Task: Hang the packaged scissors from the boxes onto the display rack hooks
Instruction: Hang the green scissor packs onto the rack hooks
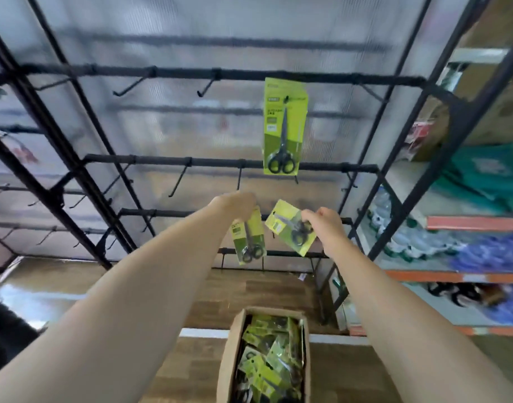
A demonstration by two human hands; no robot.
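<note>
Head view, looking forward and down along two bare forearms toward a black display rack (191,74) with horizontal bars and forward-angled hooks (204,90), backed by translucent ribbed sheeting.

Left hand (238,203) raised near the middle of the rack, fingers curled down around the top of a packaged scissors (249,238) — green card hanging upright below the hand, black handles at the bottom. Exact finger placement blurred.

Right hand (325,222) just beside it, pinching a second packaged scissors (288,226) at the handle end, card tilted diagonally with its top corner pointing up and left. Both held packs close together but apart, in front of the lower bars.

Higher up, a third packaged scissors (284,126) already hanging from a hook on the upper bar, upright, blades up and black handles down, slightly right of centre. Neighbouring hooks on that bar and on the bar below bare.

At the bottom centre, an open cardboard box (232,344) crammed with more green scissors packs (270,359) lying at mixed angles, standing on a wood-grain surface (365,373) between the forearms.

Off to the right, an orange-edged shelf unit (476,223) holding blurred goods — teal, blue and white items. Wood-look floor (264,295) beneath the rack. Whole scene softened by motion blur.
</note>
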